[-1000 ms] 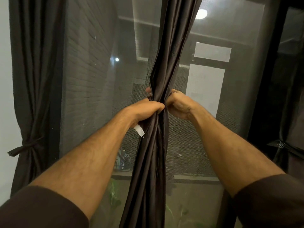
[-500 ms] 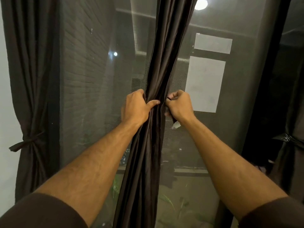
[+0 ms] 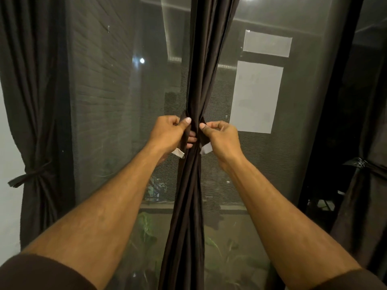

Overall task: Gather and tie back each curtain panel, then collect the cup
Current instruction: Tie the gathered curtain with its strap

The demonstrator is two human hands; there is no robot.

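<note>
Far to the left of the gathered middle panel, a dark brown curtain panel (image 3: 31,114) hangs against the pale wall, cinched low down by a knotted fabric tie-back (image 3: 31,176) of the same cloth. Between it and the middle panel stands the large mesh-screened window pane (image 3: 117,105), showing reflected ceiling lights and green plants below.

Just left of the middle panel, the left hand (image 3: 169,135) has its fingers curled round one end of a dark tie strip, thumb pressed on top; a small white tag (image 3: 178,152) sticks out beneath it.

The middle panel, a dark brown curtain bunched into a narrow rope of folds (image 3: 188,206), hangs straight down the centre of the window.

Just right of it, the right hand (image 3: 219,139) pinches the strip's other end between thumb and curled fingers, with a second white tag (image 3: 206,148) showing below.

Far right of the middle panel, another dark curtain panel (image 3: 364,206) hangs tied by a dark band (image 3: 364,164). No cup is visible.
</note>
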